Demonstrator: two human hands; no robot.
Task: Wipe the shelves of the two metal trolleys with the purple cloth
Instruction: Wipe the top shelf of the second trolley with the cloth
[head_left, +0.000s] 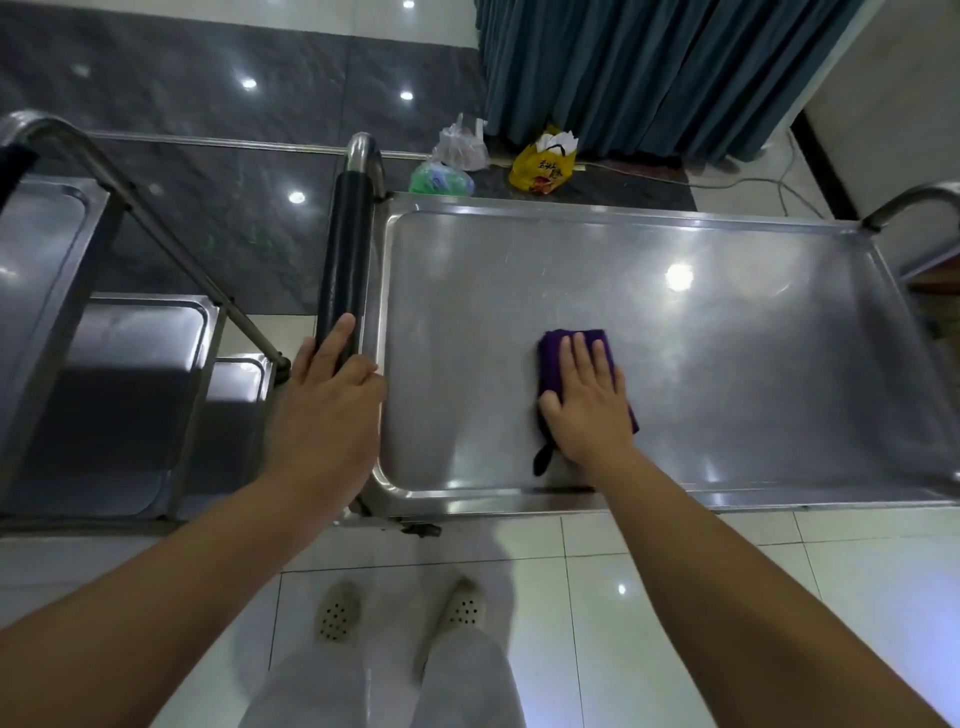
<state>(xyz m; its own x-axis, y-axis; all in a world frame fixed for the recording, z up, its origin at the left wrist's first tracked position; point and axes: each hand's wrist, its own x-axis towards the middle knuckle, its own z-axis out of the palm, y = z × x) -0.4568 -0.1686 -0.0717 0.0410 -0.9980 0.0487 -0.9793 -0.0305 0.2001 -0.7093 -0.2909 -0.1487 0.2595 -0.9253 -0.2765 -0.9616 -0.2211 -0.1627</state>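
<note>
Purple cloth: soft nap, folded to a thick rectangular pad; lies flat on the top shelf of the right-hand trolley, left of the shelf's centre, with a dark tag or loop poking out at its near edge.
Right hand: spread flat on the cloth, fingers straight and slightly apart, palm pressing down; nothing is pinched or curled round.
Left hand: laid over the near end of the handle, index finger straight along the padding, thumb on the shelf side; the fingers are not visibly wrapped round it.
Handle: round metal tube in a black, faintly wrinkled padded sleeve, bending to bare chrome at the far end.
Top shelf: brushed stainless steel, a shallow rectangular tray with rounded corners and a raised rim; finely scratched, mirroring ceiling lights.
Left trolley: matching steel with a sloping tubular rail; stepped lower shelves show beneath it.
Floor: glossy pale square tiles close by, dark marbled slabs further off.
Bags: a crinkled yellow bag, a green bag and a clear bag, together beyond the far rim.
Curtain: teal cloth in heavy vertical pleats.
Shoes: pale, perforated clogs.
</note>
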